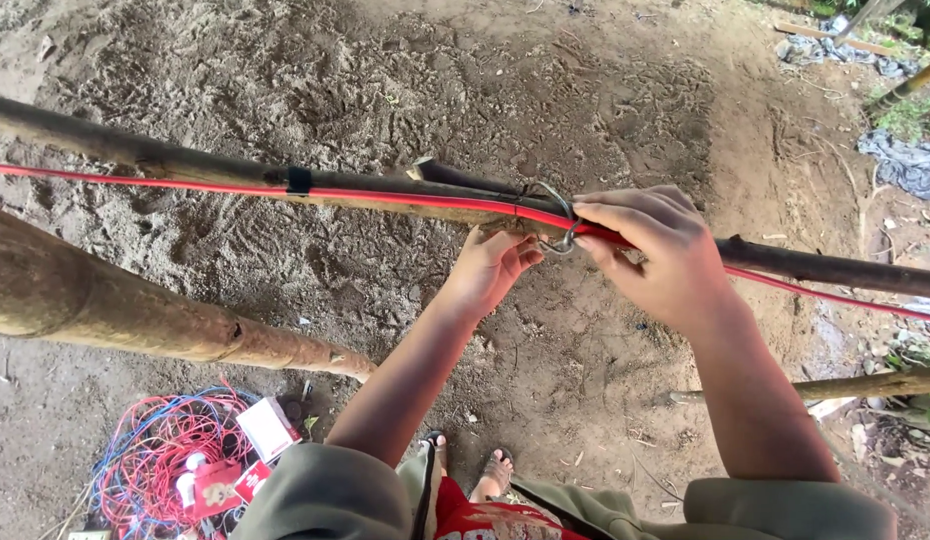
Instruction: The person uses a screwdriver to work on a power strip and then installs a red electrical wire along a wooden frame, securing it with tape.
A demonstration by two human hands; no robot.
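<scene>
A thin wooden pole [185, 163] runs across the view at chest height, with a red cable [415, 199] laid along it and held by a black tie [299, 180]. A loop of grey wire [559, 215] wraps pole and cable near the middle. My right hand [655, 250] pinches this wire and the cable from above. My left hand [490, 265] reaches up from beneath the pole, fingers curled against its underside just left of the wire.
A thick bamboo log [115, 300] slants across the left. On the dirt ground at lower left lies a tangle of red and blue wire [160, 465] with small red and white boxes [267, 428]. A thinner stick [865, 385] lies at right. My sandalled feet [495, 475] show below.
</scene>
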